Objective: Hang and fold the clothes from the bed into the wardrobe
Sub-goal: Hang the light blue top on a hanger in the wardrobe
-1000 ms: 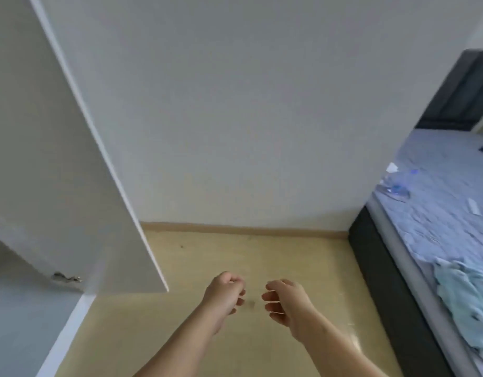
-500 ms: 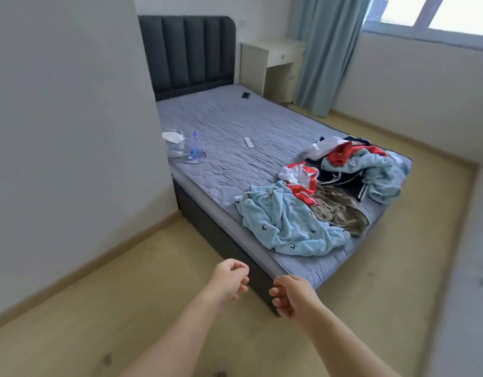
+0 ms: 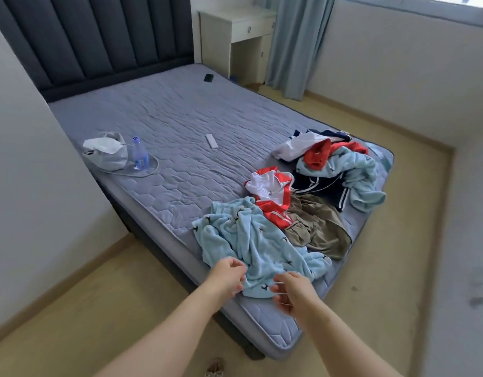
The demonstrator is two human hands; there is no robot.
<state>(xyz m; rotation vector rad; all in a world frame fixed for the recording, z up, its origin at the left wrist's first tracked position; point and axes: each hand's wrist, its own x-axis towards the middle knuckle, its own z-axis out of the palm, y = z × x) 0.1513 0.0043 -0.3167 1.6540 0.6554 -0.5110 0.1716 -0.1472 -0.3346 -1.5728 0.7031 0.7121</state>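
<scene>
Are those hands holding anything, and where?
Nothing yet: the left hand and right hand hover, loosely curled, at the near edge of the light blue garment.

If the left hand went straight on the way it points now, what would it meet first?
The light blue patterned garment at the bed edge; the left hand looks almost on it, though depth is unclear.

A white bag point(image 3: 105, 155) sat just beside a clear bottle point(image 3: 140, 155) with a blue cap; a thin white remote point(image 3: 211, 140) lay well apart to their right; a dark phone point(image 3: 208, 77) lay farther back, near a small white table point(image 3: 234, 31); a pale blue curtain point(image 3: 294, 44) hung beside that table.
</scene>
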